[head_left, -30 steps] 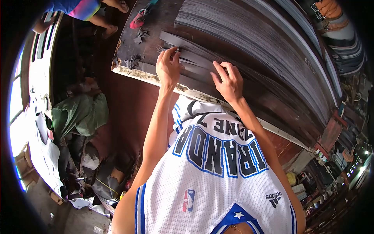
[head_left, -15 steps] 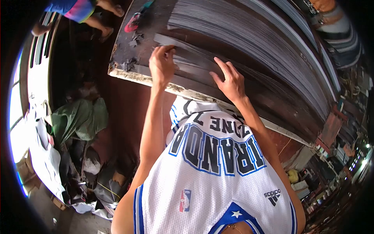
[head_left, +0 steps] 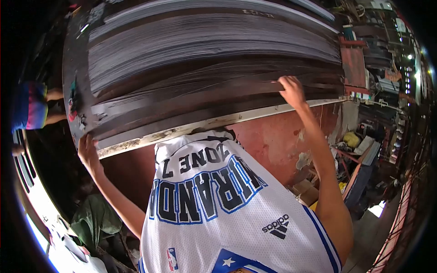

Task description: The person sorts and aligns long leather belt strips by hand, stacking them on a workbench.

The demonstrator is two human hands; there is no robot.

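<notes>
The broad bench [head_left: 182,129], its pale edge chipped and stained, carries a fanned stack [head_left: 205,45] of thin, dark, flat sheets with grey edges. Nearest its edge lies the long dark strip [head_left: 191,102], narrow and slightly bowed. The right hand [head_left: 291,91] has its grip closed on the strip's far end. The left hand [head_left: 86,152] is at the other end, by the bench corner, its grip too blurred to tell. A second ago both hands lay close together; now they are spread wide apart.

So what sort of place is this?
Likely a cluttered workshop: a big worn worktable piled with long dark thin strips, with cardboard boxes and clutter on the floor beside it.
</notes>
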